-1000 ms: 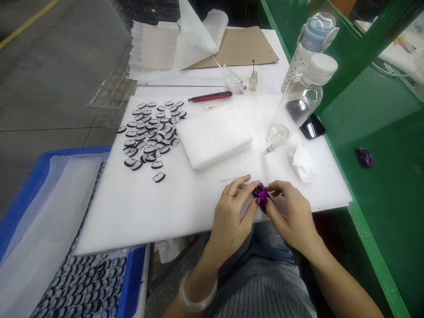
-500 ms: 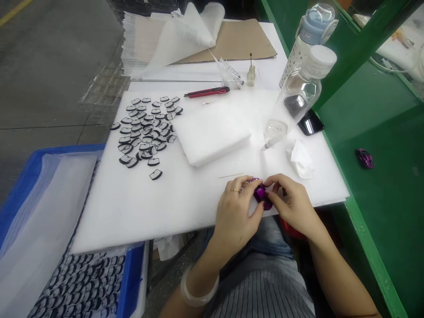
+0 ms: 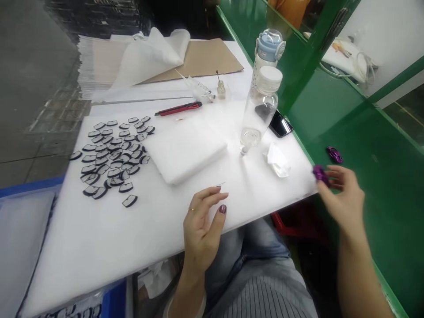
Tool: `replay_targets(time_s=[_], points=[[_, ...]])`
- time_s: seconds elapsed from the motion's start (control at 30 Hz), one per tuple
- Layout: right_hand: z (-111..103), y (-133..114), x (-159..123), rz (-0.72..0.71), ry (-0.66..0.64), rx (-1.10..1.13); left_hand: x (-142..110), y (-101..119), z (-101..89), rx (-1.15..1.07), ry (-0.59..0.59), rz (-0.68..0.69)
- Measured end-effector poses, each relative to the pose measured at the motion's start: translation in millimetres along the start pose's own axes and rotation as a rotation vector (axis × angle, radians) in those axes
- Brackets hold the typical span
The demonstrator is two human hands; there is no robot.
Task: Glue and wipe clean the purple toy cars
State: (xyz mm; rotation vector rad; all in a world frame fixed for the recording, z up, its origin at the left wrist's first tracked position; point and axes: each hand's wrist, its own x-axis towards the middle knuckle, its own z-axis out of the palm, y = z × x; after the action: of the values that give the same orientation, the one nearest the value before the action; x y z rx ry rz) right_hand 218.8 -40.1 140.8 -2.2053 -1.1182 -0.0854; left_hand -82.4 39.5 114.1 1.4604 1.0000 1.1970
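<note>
My right hand (image 3: 344,198) is out to the right, past the white foam sheet's (image 3: 139,221) edge and over the green surface (image 3: 380,176). Its fingertips pinch a small purple toy car (image 3: 319,173). A second purple toy car (image 3: 334,154) lies on the green surface just beyond it. My left hand (image 3: 203,218) rests at the sheet's near edge, fingers loosely apart and empty, beside a thin needle (image 3: 220,184). Several black-and-white window pieces (image 3: 114,152) are scattered at the sheet's left.
A white foam block (image 3: 185,150) lies mid-sheet. A clear bottle (image 3: 260,110), a blue-capped bottle (image 3: 268,48), a phone (image 3: 281,124), crumpled tissue (image 3: 276,160), a red utility knife (image 3: 179,108), a small glue vial (image 3: 221,88) and cardboard (image 3: 198,59) stand further back.
My hands have parted. The right hand carried the purple car off the sheet to the right, toward the green surface. The left hand let go and opened. The view swung right.
</note>
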Motion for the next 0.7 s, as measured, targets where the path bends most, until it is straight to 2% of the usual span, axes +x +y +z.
replay_targets(time_s=[0.03, 0.07, 0.17, 0.27, 0.37, 0.43, 0.5, 0.57, 0.6, 0.63, 0.7], points=[[-12, 27, 9, 0.089, 0.045, -0.133, 0, 0, 0.7, 0.007, -0.012, 0.004], [-22, 50, 18, 0.138, 0.02, -0.247, 0, -1, 1.2, 0.018, -0.019, 0.006], [-37, 94, 49, 0.153, -0.017, -0.293, 0, -1, 1.8, 0.066, -0.002, 0.014], [-28, 105, 87, 0.147, 0.002, -0.288, -1, -2, 0.8, 0.128, 0.018, 0.035], [-13, 102, 119, 0.152, 0.035, -0.295, -2, -1, 0.3, 0.214, 0.023, 0.065], [-6, 88, 127, 0.133, 0.057, -0.284, -2, 0, 2.4, 0.291, 0.003, 0.106], [1, 58, 118, 0.066, 0.081, -0.243, -2, 1, 7.7, 0.388, -0.021, 0.155], [10, 13, 93, -0.098, 0.071, -0.139, -1, 1, 14.5, 0.496, -0.049, 0.2], [15, -12, 76, -0.282, 0.068, -0.008, 0, 2, 17.4, 0.546, -0.065, 0.22], [20, -36, 58, -0.521, -0.083, 0.118, 2, 2, 19.5, 0.589, -0.086, 0.238], [31, -80, 26, -0.869, -0.542, 0.271, 2, 1, 20.5, 0.64, -0.132, 0.271]])
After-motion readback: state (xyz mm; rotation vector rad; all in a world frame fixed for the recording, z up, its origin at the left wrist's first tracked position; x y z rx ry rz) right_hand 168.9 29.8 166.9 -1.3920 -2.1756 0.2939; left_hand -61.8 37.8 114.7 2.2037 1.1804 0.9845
